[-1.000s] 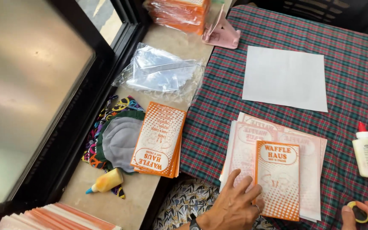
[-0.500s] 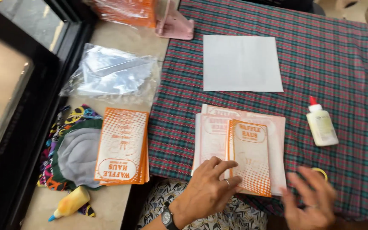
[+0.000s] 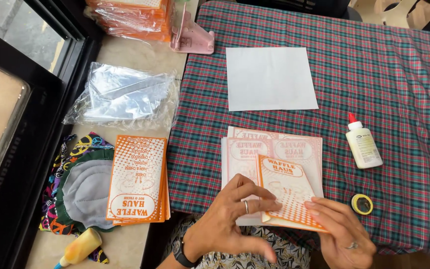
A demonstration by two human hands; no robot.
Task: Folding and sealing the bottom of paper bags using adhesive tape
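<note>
Left hand: I see my left hand [image 3: 230,219] with fingers [image 3: 260,205] spread flat, pressing the near-left part of the orange bag [image 3: 287,192]; nothing gripped.
Right hand: my right hand [image 3: 342,231] pinches the bag's near-right edge between thumb and fingers.
Bag: it lies tilted on the paper stack [image 3: 274,152], at the near edge of the plaid counter [image 3: 389,79].
Glue bottle: the glue bottle [image 3: 363,144] lies right of the stack, apart from it.
Tape roll: the yellow tape roll [image 3: 362,203] sits just right of the bag, near my right fingers.
White sheet: the white sheet [image 3: 270,78] lies beyond the stack.
Second pile: orange bags [image 3: 138,179] lie left of the stack, off the cloth.
</note>
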